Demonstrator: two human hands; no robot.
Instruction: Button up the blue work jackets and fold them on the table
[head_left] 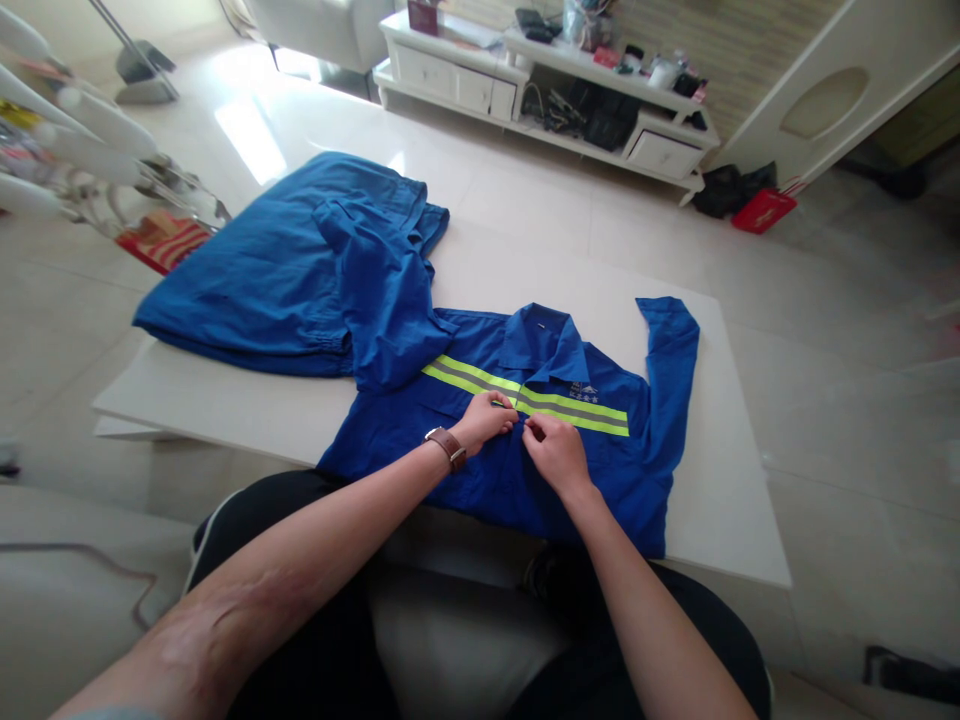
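A blue work jacket [480, 345] with a yellow-green and grey stripe lies front up on the white table [739, 480], its collar pointing away from me. My left hand [487, 420], with a brown watch on the wrist, pinches the front edge of the jacket just under the stripe. Close beside it on the right, my right hand [553, 450] is closed on the same front opening. The fingertips of both hands almost meet. Any button between them is too small to make out. One sleeve stretches to the right, and the other lies bunched on the left.
More folded blue clothing [270, 260] is piled on the table's left part. Beyond the table stand a white TV cabinet [450, 85] with small items and a red bag [765, 210] on the floor. A white rack [97, 130] is at the upper left.
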